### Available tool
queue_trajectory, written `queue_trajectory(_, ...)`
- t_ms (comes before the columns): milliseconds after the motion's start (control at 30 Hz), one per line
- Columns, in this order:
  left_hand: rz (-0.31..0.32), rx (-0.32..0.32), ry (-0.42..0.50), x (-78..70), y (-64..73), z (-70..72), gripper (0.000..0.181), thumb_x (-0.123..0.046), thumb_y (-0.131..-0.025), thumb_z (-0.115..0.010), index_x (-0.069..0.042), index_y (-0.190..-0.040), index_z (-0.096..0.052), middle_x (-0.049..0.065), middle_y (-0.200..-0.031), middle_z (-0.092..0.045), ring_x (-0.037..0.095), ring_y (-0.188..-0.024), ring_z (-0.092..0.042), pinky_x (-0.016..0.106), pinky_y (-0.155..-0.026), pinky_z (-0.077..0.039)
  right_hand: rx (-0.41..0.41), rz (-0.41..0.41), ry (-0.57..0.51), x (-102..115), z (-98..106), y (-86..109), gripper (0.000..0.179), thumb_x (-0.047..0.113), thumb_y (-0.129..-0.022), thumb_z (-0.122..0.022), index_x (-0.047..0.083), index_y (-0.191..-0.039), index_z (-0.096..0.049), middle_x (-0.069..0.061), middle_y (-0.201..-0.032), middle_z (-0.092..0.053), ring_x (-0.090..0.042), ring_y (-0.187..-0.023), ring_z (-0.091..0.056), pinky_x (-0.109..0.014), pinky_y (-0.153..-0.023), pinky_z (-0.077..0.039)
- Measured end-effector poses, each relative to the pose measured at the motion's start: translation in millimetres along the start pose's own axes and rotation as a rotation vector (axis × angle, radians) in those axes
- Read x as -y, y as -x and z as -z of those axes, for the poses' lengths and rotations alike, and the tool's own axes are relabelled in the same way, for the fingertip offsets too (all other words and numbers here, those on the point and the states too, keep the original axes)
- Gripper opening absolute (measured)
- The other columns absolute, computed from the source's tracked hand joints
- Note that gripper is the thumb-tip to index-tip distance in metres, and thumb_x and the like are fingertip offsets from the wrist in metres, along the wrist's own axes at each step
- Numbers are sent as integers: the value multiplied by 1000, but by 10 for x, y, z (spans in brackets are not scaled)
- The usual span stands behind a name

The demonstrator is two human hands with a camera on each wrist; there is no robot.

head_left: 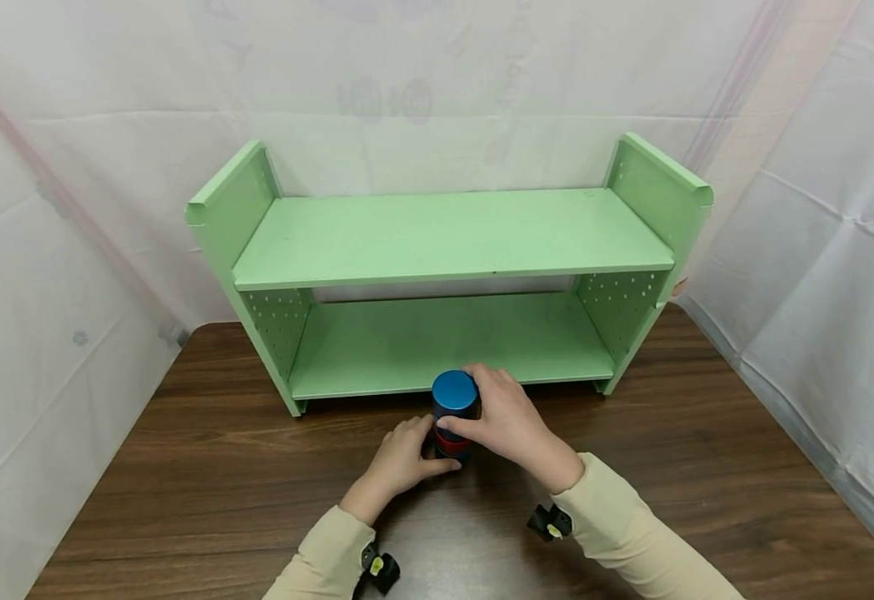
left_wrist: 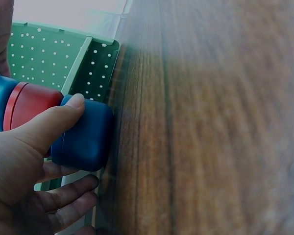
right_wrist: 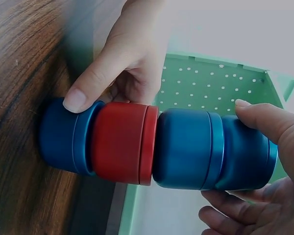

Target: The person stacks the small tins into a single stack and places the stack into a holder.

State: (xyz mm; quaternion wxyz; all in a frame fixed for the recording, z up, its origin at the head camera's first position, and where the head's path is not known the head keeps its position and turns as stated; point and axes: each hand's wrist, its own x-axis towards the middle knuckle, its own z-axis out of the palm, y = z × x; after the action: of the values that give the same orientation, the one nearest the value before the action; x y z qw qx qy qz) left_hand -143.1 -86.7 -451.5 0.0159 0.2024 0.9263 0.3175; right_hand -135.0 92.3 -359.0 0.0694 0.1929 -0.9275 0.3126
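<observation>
A column of small round lidded tins stands upright on the table in front of the shelf. The bottom tin (right_wrist: 63,139) is blue, a red tin (right_wrist: 118,142) rests on it, and a blue tin (right_wrist: 183,149) sits above that. The top tin (head_left: 455,389), also blue, crowns the column. My left hand (head_left: 402,458) grips the bottom tin from the left, its thumb across the side near the lid. From the right, my right hand (head_left: 507,417) holds the top tin between thumb and fingers. Parts of the fingers are hidden behind the tins.
A green two-tier shelf (head_left: 437,237) with perforated side panels stands behind the tins, its lower board (head_left: 437,342) close to the hands. Under everything lies a dark wood-grain table (head_left: 257,500). White sheeting (head_left: 437,92) hangs behind and along both sides.
</observation>
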Motion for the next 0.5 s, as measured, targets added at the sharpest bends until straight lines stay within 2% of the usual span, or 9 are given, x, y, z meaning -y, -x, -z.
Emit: queue_trajectory(500, 5, -1, 2, -22, 7, 9, 63, -43, -75, -78, -9, -124, -57, 13, -110, -64, 36, -104, -58, 59, -87, -43, -4, 19, -2, -16, 5, 8, 67, 35, -75, -81, 1, -126, -53, -14, -118, -61, -33, -112, -55, -49, -94, -44)
